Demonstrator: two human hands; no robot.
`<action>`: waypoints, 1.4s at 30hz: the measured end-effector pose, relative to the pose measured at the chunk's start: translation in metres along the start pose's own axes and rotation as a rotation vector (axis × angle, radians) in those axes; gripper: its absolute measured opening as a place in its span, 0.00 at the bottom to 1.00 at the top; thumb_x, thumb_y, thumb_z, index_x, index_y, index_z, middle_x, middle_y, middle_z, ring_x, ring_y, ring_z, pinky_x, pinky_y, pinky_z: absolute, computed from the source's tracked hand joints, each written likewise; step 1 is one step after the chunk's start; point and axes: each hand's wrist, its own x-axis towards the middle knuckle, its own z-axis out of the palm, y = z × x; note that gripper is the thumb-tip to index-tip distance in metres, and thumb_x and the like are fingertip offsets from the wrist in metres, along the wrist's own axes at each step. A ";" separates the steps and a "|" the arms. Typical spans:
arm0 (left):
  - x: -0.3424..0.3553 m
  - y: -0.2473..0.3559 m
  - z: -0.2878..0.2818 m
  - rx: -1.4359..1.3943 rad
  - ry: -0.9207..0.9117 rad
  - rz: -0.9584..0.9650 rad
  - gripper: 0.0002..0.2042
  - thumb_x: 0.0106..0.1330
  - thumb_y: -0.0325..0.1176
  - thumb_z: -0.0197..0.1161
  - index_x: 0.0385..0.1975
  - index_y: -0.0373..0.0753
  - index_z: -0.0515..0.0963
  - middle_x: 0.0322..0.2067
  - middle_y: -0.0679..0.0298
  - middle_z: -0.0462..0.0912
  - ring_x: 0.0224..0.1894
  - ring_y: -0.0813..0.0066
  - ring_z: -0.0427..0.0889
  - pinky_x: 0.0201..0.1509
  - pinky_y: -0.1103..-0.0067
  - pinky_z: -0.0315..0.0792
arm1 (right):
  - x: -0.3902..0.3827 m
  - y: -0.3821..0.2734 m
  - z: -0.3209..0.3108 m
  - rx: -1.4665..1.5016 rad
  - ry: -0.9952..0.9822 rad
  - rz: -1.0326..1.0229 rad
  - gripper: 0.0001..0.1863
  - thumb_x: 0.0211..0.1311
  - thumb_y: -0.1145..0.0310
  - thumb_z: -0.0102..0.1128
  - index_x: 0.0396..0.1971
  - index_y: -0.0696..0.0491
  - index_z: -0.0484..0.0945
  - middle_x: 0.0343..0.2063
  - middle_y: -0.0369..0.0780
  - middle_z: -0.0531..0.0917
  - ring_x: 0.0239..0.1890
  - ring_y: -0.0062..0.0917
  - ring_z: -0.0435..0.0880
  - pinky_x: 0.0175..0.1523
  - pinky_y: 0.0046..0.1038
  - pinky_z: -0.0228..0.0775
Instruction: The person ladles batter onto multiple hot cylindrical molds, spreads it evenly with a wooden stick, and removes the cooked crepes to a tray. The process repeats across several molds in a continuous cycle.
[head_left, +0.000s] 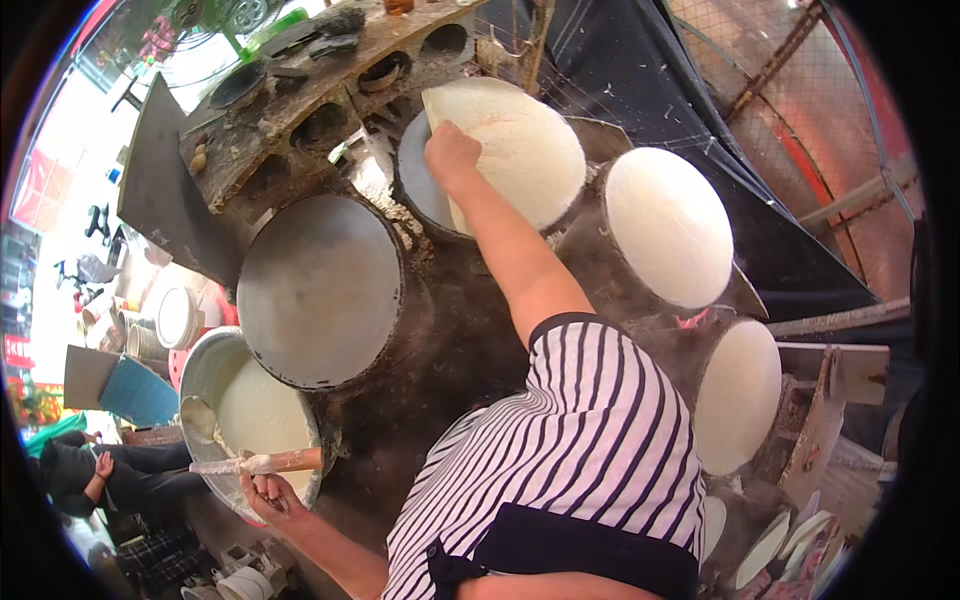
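Note:
My right hand (pixel 453 157) is closed on the left edge of a thin, pale flatbread (pixel 530 160) on the far round griddle (pixel 415 175). The flatbread's left part is raised, baring the grey griddle beneath. At lower left, my left hand (pixel 275 497) has its fingers curled just under a wooden-handled stick (pixel 290 460) that crosses a metal basin (pixel 190 362) of creamy batter (pixel 262 405). A batter-coated ladle (pixel 198 418) rests at the basin's left side. What the left fingers hold is unclear.
A bare grey griddle (pixel 320 290) stands between the basin and the far griddle. More pale flatbreads lie on griddles to the right (pixel 670 228) and lower right (pixel 740 400). A sooty block ledge (pixel 330 85) runs behind. A person (pixel 110 475) sits at far left.

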 end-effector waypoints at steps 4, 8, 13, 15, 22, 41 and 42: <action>0.022 0.009 -0.022 -0.063 -0.151 -0.043 0.17 0.68 0.28 0.44 0.53 0.24 0.59 0.18 0.70 0.62 0.14 0.88 0.54 0.12 0.88 0.52 | 0.011 0.051 -0.076 -0.073 0.134 0.078 0.10 0.53 0.67 0.46 0.27 0.57 0.73 0.26 0.49 0.81 0.30 0.40 0.82 0.37 0.41 0.72; 0.010 0.003 0.006 -0.094 -0.012 -0.041 0.09 0.68 0.28 0.46 0.40 0.29 0.65 0.12 0.72 0.54 0.11 0.86 0.50 0.10 0.88 0.52 | 0.018 0.118 -0.148 0.084 0.258 0.116 0.11 0.50 0.66 0.48 0.27 0.56 0.76 0.30 0.51 0.80 0.35 0.45 0.80 0.42 0.42 0.72; 0.033 0.013 -0.023 -0.139 -0.118 -0.133 0.10 0.68 0.28 0.44 0.43 0.28 0.64 0.16 0.70 0.57 0.14 0.85 0.54 0.12 0.89 0.53 | 0.000 0.196 -0.224 0.223 0.384 0.159 0.14 0.49 0.64 0.50 0.31 0.57 0.78 0.28 0.51 0.80 0.34 0.44 0.80 0.41 0.38 0.70; 0.041 0.020 -0.037 -0.133 -0.132 -0.127 0.10 0.69 0.28 0.43 0.43 0.27 0.63 0.17 0.70 0.58 0.14 0.85 0.55 0.12 0.89 0.53 | -0.017 0.218 -0.237 0.388 0.472 0.195 0.14 0.50 0.64 0.54 0.32 0.58 0.78 0.28 0.49 0.81 0.33 0.39 0.81 0.40 0.33 0.71; 0.052 0.044 -0.051 -0.136 -0.174 -0.270 0.11 0.68 0.28 0.44 0.44 0.27 0.63 0.18 0.69 0.60 0.14 0.86 0.56 0.12 0.89 0.55 | -0.091 0.217 -0.263 0.418 0.689 0.322 0.12 0.53 0.68 0.57 0.33 0.61 0.76 0.25 0.40 0.82 0.27 0.23 0.80 0.33 0.24 0.68; 0.098 0.125 -0.163 0.441 -0.377 -0.490 0.09 0.67 0.27 0.44 0.42 0.30 0.66 0.15 0.72 0.59 0.13 0.86 0.55 0.14 0.90 0.55 | -0.664 0.092 -0.464 0.711 1.240 0.412 0.16 0.47 0.73 0.60 0.39 0.58 0.78 0.26 0.33 0.79 0.24 0.16 0.73 0.28 0.19 0.63; 0.093 0.122 -0.166 0.467 -0.413 -0.523 0.09 0.67 0.27 0.44 0.42 0.30 0.66 0.15 0.72 0.59 0.13 0.86 0.55 0.14 0.90 0.56 | -0.721 0.083 -0.473 0.760 1.299 0.417 0.16 0.47 0.73 0.60 0.39 0.59 0.78 0.28 0.34 0.81 0.27 0.17 0.76 0.31 0.20 0.66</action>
